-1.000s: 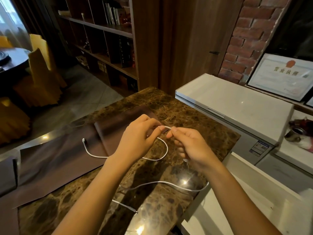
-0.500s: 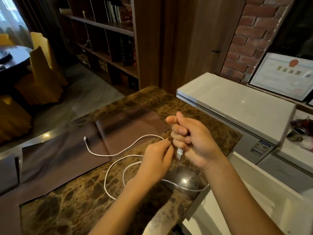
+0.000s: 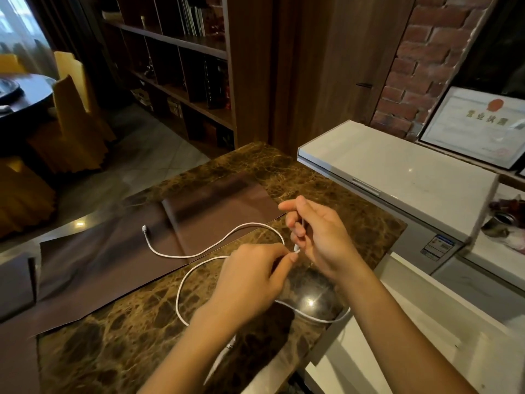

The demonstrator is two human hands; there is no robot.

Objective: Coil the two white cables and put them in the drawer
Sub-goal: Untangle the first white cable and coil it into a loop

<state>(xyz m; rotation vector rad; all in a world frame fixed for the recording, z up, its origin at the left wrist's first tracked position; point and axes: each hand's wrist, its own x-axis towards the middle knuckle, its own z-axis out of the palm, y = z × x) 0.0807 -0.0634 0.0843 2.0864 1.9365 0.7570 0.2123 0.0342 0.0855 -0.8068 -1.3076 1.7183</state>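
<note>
My right hand (image 3: pixel 321 237) grips one white cable (image 3: pixel 199 253) in its curled fingers above the marble counter (image 3: pixel 119 345). The plug end hangs just below the fist. My left hand (image 3: pixel 250 282) pinches that cable right at the plug. From the hands the cable runs left over the counter to its far plug on the brown mat (image 3: pixel 108 251), and a loose loop lies in front of my left wrist. The second white cable (image 3: pixel 326 319) lies near the counter's right edge, partly hidden under my arms. A white drawer-like recess (image 3: pixel 369 356) sits open below that edge.
A white chest appliance (image 3: pixel 397 166) stands right behind the counter. A framed certificate (image 3: pixel 477 126) leans on the brick wall. Wooden bookshelves (image 3: pixel 184 81) fill the back, and a round table with yellow chairs (image 3: pixel 71 109) is at far left.
My left hand dropped from beside the right hand, swept low, and now pinches the cable at the hanging plug. The cable has formed a wider loop on the counter.
</note>
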